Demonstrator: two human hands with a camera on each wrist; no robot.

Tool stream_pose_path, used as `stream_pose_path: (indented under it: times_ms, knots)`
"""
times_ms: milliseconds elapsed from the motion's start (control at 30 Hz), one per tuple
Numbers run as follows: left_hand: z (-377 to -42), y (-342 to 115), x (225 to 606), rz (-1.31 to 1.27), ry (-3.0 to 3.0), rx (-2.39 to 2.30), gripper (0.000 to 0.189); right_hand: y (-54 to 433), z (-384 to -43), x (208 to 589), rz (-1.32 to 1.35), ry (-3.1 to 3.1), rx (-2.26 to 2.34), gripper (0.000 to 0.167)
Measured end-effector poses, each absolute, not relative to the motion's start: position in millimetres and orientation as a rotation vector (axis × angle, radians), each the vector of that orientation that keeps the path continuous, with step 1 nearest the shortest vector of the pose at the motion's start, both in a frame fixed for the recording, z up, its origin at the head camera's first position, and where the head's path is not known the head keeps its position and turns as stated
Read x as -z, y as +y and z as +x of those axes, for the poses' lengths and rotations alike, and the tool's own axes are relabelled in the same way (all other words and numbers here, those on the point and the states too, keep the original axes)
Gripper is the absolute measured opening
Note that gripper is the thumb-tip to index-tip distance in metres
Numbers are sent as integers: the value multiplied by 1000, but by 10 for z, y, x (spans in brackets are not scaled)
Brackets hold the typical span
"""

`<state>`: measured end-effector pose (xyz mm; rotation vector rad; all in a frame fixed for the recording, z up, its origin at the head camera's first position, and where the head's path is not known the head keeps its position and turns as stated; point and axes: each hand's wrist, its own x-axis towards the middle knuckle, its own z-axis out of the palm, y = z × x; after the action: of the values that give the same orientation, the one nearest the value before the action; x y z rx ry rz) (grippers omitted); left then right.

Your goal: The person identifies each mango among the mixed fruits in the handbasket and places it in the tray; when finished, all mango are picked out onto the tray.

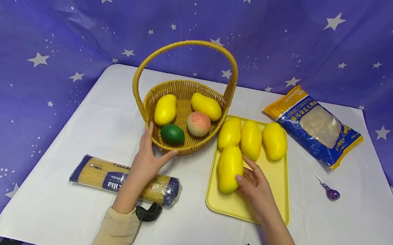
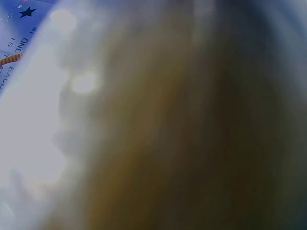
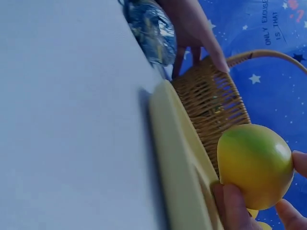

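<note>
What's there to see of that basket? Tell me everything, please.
The basket looks like woven golden-brown wicker: an open, rounded bowl under one tall arched handle. It stands upright on the white table. Inside lie two yellow mangoes, a pinkish peach and a dark green fruit. The left hand touches its near left side.

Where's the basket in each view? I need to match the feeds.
Head: basket, just above centre.
Left wrist: apparently just its handle, upper left edge; the rest too blurred to tell.
Right wrist: its wall, right of centre, partly behind the held mango.
Shared landmark: starry cloth in the background.
</note>
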<state>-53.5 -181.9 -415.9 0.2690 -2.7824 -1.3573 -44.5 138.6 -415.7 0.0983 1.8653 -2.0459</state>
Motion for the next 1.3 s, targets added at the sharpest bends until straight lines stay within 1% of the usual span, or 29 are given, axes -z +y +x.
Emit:
stream_pose_path:
  times_ms: [233,533,867,1300]
  knots:
    - [-539,-1818,4172,252,-2776,1322,111,1314,-386,4241,91,1894,2000,63]
    - [-540,-1815,4147,255,-2780,1338,112,1229,-360,4231,94,1924,1991,59]
    - [-547,-1816,4152,264,-2793,1344,112,1171,-320,4261,151,1963,2026,61]
    - [-545,-1818,4154,254,-2793,1343,112,1266,-269,4236,139,1936,1981,58]
